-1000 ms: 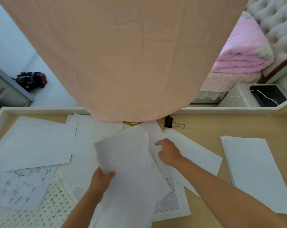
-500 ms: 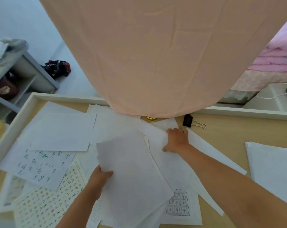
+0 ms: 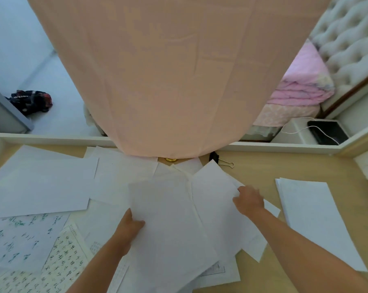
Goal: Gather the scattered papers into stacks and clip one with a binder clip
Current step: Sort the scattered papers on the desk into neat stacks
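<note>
Screened at the back by a peach cloth [image 3: 174,70] draped onto the tabletop [image 3: 263,172], black binder clip [image 3: 218,160] just beside. Gripping a white sheaf [image 3: 168,218] mid-tabletop in the left hand [image 3: 128,229], fingers curled; pinching a loose sheet [image 3: 214,191] with the right hand [image 3: 249,199].

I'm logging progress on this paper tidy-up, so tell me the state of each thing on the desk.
Left hand: grips the front sheet by its left edge.
Right hand: pinches the angled sheet by its right edge; blurred.
Binder clip: loose on the desk, clipping nothing.
Right stack: gathered, flat, unclipped.
Left papers: scattered, overlapping.
</note>
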A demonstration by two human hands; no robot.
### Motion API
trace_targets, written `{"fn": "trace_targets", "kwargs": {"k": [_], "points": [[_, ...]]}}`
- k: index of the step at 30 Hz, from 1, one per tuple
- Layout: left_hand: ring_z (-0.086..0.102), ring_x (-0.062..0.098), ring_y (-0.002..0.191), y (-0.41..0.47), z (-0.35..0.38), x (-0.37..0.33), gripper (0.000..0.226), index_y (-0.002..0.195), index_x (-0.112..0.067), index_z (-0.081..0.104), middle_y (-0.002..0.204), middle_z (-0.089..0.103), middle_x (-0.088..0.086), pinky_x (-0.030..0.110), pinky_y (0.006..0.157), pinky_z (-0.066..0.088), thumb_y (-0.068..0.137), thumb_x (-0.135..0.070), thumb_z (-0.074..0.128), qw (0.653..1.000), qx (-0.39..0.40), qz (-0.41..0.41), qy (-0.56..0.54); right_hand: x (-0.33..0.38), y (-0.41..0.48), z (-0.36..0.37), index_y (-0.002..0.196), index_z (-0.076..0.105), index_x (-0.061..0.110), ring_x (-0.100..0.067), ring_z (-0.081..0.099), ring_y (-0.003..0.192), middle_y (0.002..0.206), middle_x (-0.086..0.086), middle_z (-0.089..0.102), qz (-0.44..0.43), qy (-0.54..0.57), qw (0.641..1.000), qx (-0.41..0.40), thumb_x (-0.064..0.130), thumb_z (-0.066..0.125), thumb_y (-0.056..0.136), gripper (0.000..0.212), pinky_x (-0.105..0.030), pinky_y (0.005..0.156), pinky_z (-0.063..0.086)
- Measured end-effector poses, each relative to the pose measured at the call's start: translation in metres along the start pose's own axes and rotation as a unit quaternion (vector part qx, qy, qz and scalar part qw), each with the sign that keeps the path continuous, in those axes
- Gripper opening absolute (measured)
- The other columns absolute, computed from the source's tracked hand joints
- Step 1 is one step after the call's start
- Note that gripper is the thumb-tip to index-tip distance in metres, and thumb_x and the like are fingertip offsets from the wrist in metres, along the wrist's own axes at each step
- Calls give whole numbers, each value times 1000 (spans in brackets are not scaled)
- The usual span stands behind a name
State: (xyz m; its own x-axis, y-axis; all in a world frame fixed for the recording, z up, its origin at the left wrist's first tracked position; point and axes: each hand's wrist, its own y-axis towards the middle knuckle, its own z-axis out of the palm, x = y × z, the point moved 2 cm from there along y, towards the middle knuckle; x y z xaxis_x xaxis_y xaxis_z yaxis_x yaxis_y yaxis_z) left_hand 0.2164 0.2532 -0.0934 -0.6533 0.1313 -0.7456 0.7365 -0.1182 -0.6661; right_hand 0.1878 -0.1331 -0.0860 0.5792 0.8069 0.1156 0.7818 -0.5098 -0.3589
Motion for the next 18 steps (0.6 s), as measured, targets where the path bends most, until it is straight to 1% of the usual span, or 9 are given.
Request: {"fn": "trace_targets", "kwargs": {"k": [2,3,5,7,9,11,13,16,18], "points": [[68,36,95,0,16,-5,56,114,-11,61,104,72,15,47,80,57,59,-6,60,999,28,-5,-16,-23,-1,3,91,58,18,-30,47,118,109,-4,53,12,-19,1000,-6,25,57,88,8,-38,89,43],[69,36,94,1,24,-5,53,112,-10,62,102,73,15,45,78,57,59,-6,61,999,37,-10,-22,-33,0,7,106,60,18,-29,41,126,123,-6,50,21,-11,1000,4,31,62,87,23,-41,95,42],[68,36,94,6,35,-2,53,112,-9,62,102,73,15,45,77,57,59,-6,63,999,33,-26,-17,-47,2,13,135,48,20,-29,26,139,144,-7,34,45,41,997,46,46,75,78,68,-48,103,39],[68,37,97,12,45,4,58,117,-8,62,105,72,16,51,84,56,59,-8,63,999,19,-28,22,-55,5,17,146,32,24,-29,20,142,149,-7,23,51,58,994,78,57,82,65,101,-51,105,39],[68,36,95,13,55,5,57,114,-10,63,104,72,15,48,81,57,57,-10,60,996,-10,-31,80,-59,10,19,148,22,26,-30,28,138,147,-8,25,50,16,995,89,66,82,55,117,-49,104,40],[68,34,89,13,63,5,45,110,-9,63,101,70,16,39,71,57,64,-5,61,991,-55,-34,113,-61,14,16,144,25,27,-29,43,129,139,-7,35,54,-19,993,99,71,81,49,119,-46,102,41],[67,32,86,12,71,3,35,107,-6,64,98,70,17,34,67,54,73,2,59,987,-81,-24,133,-61,21,12,134,37,26,-25,52,119,127,-3,49,53,-47,992,100,73,80,46,108,-43,98,40],[67,31,85,14,79,2,44,106,-6,64,97,70,15,37,69,56,63,-9,57,985,-84,-22,150,-55,27,6,118,52,27,-24,48,118,120,0,55,25,-115,989,86,73,75,51,85,-42,94,34],[65,27,86,11,83,0,34,109,-8,61,99,68,11,33,64,52,76,-3,58,984,-89,-31,148,-52,29,3,112,58,25,-24,49,115,116,-1,55,7,-67,994,89,64,75,60,68,-39,92,38]]}}
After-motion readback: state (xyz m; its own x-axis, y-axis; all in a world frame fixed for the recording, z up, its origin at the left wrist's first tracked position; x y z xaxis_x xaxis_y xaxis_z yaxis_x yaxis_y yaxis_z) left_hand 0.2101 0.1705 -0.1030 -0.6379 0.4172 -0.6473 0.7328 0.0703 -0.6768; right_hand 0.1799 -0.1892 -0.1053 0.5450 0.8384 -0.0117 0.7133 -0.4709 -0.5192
